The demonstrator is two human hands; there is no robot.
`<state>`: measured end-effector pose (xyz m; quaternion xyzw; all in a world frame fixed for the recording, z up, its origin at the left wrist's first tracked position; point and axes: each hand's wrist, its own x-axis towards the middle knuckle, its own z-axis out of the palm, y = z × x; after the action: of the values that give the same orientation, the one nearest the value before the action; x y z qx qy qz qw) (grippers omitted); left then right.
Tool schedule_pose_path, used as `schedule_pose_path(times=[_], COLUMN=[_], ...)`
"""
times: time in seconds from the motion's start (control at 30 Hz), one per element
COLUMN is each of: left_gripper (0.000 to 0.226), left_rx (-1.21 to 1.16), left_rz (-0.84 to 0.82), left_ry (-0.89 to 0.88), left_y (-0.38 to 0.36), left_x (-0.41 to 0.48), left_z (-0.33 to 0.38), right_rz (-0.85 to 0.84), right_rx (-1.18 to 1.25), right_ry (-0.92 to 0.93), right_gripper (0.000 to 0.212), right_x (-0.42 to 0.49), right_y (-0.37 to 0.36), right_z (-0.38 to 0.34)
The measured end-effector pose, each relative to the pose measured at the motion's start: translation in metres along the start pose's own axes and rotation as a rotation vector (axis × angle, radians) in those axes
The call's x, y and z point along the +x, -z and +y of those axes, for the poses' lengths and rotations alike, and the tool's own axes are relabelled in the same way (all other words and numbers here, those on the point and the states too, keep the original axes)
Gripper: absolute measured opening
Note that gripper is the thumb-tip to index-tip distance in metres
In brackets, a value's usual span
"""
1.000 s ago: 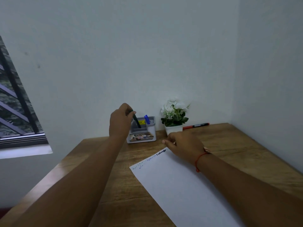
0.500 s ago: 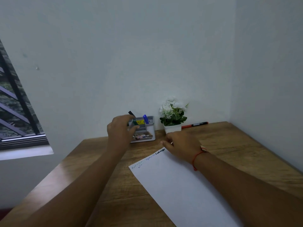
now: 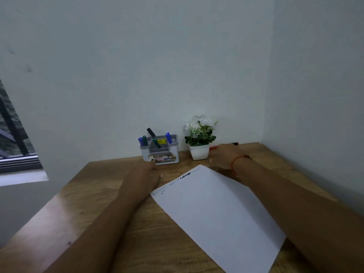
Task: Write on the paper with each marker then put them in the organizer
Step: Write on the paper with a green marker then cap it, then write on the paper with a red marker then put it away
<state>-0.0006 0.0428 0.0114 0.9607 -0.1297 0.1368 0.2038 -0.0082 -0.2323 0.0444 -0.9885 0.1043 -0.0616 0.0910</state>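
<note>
Filling the lower half of the frame, a wooden table (image 3: 110, 223) runs back into a corner of pale walls. A white sheet of paper (image 3: 216, 213) lies on it at an angle, lower right of centre, with a few short lines of blue and black writing (image 3: 185, 175) along its far edge, too small to read.

Both forearms reach in from the bottom. The left hand (image 3: 143, 172) lies low over the table just in front of the organizer, left of the paper's far corner, fingers loosely extended and holding nothing. The right hand (image 3: 224, 156), with a red string (image 3: 235, 162) round the wrist, lies over the red marker (image 3: 213, 147) right of centre; its fingers are hidden, so whether they grip the marker cannot be told.

A barred window (image 3: 13, 138) shows at the left edge.

The white organizer (image 3: 175, 152) with a grey insert stands against the back wall at centre. A white pot (image 3: 199, 152) of white flowers (image 3: 201, 125) stands just right of it.

The organizer holds five markers: a blue one (image 3: 140, 141) and a green one (image 3: 144, 140) at its left end, a black one (image 3: 151, 132) leaning left, a green one (image 3: 156, 143) in the middle and a blue one (image 3: 168, 137) at the right.

Its front label (image 3: 163, 159) reads "OP"; the rest is blurred. The yellow sticker (image 3: 162, 141) inside is illegible.
</note>
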Motion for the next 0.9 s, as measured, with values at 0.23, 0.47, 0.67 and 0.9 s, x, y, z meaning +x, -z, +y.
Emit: schedule_pose_path(times=[0.23,0.47,0.67,0.9], left_gripper=[0.041,0.067,0.076,0.077], left_rx=[0.007,0.055,0.081,0.084], left_rz=[-0.107,-0.133,-0.135,-0.127], left_ry=[-0.071,-0.203,-0.281,-0.294], left_y=[-0.008,-0.016,-0.022,-0.019], left_x=[0.01,0.015,0.015,0.013], left_z=[0.002,-0.001,-0.001,0.0], right_rz=[-0.089,-0.121,-0.015,-0.023], right_rx=[-0.048,-0.103,-0.196,-0.18], right_ry=[0.002,0.064,0.077,0.076], right_gripper=[0.073,0.071,0.062,0.046], right_x=[0.052,0.076,0.088,0.088], right_y=[-0.021,-0.034,-0.04,-0.04], right_z=[0.04,0.036,0.041,0.046])
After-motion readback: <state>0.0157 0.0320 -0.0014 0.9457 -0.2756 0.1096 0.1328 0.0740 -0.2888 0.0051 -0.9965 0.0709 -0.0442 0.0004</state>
